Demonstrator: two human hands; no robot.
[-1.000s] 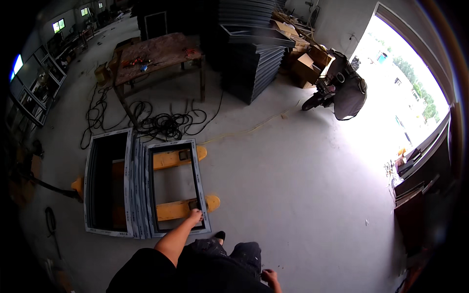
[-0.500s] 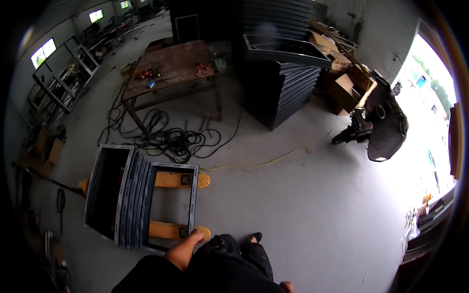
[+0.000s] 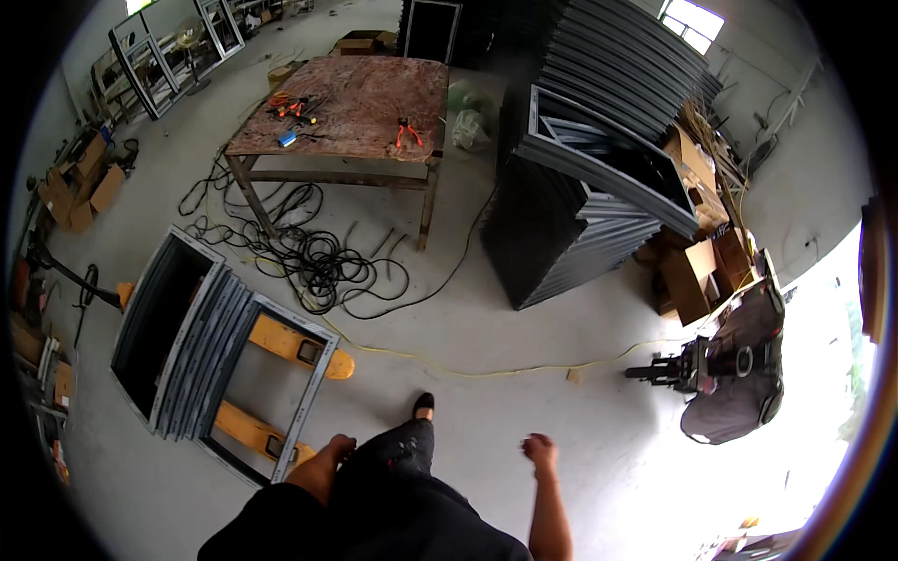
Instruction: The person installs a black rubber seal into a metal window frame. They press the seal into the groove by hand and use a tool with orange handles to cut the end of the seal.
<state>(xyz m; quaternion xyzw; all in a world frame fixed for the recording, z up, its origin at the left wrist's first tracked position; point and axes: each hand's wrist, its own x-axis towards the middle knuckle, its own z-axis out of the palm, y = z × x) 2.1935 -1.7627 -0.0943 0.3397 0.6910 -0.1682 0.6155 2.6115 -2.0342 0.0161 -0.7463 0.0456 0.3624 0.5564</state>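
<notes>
My left hand [image 3: 338, 450] hangs low beside my dark trousers, with fingers loosely bent and nothing in it. It is just to the right of a grey rectangular metal frame [image 3: 309, 399], apart from it. That frame leans at the right end of a row of similar frames [image 3: 198, 351], set on the orange forks of a pallet truck [image 3: 245, 425]. My right hand [image 3: 540, 451] is held out over the floor to the right of my body, empty, its fingers slightly curled and apart.
Ahead stands a worn wooden table [image 3: 360, 103] with red-handled pliers [image 3: 409, 133] on it. Tangled black cable [image 3: 323, 266] and a yellow cord [image 3: 449, 369] lie on the floor. Tall dark stacked frames [image 3: 571, 224], cardboard boxes [image 3: 690, 280] and a covered scooter [image 3: 739, 365] stand right.
My left hand has come away from the frame's near corner. My right hand has risen into fuller view. I have stepped forward, and the table and stacks appear closer.
</notes>
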